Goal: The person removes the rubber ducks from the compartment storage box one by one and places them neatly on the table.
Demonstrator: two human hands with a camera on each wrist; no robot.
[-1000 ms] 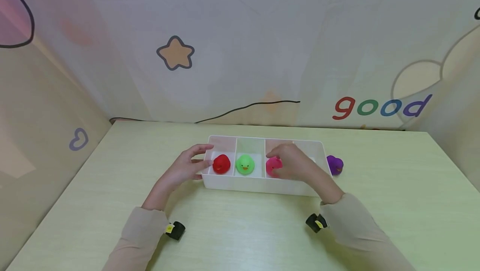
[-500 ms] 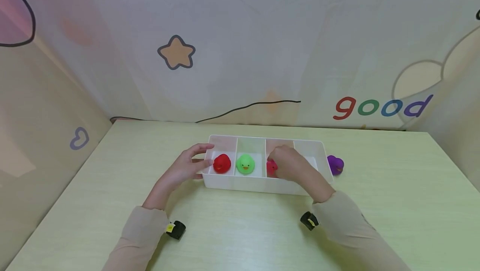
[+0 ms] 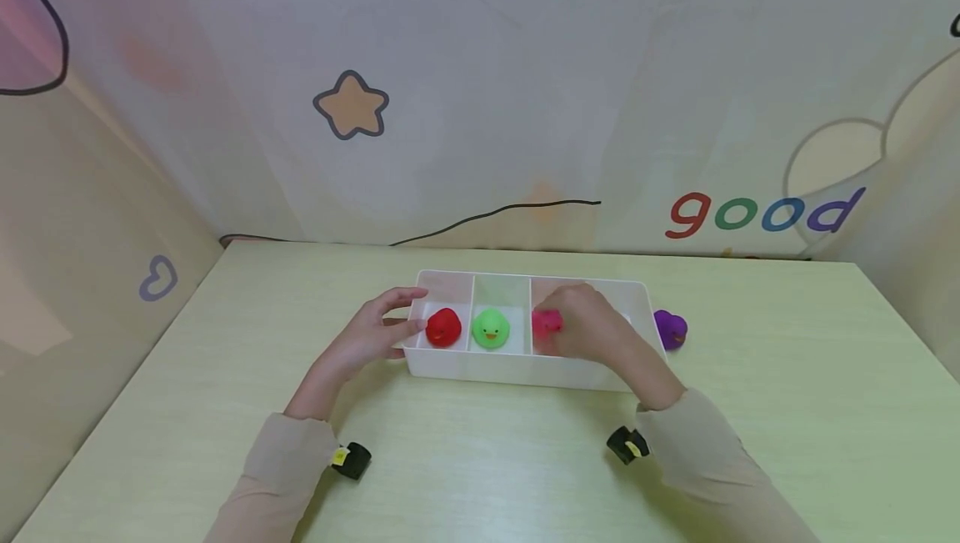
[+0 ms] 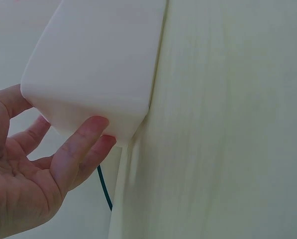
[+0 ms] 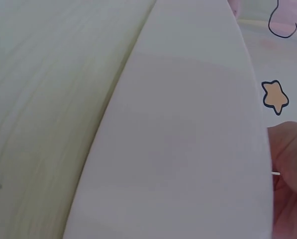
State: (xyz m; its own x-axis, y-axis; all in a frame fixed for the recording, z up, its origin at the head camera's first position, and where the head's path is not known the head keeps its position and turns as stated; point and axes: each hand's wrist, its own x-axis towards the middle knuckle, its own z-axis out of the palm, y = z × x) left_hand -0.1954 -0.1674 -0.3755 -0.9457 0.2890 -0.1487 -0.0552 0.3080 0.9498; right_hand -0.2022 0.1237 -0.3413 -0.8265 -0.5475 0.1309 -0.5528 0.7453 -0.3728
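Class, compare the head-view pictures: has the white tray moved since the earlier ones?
No. Judged against the printed orange star, the white tray shows no visible shift in any direction.

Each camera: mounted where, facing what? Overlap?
Head: on the head, facing forward and down at white tray and pink toy duck; left hand, right hand, sleeves show.
Left wrist: on that wrist, facing the tray's corner; left hand shows.
Right wrist: on that wrist, facing the tray's near wall; right hand partly shows.
Head and left wrist share tray, left hand.
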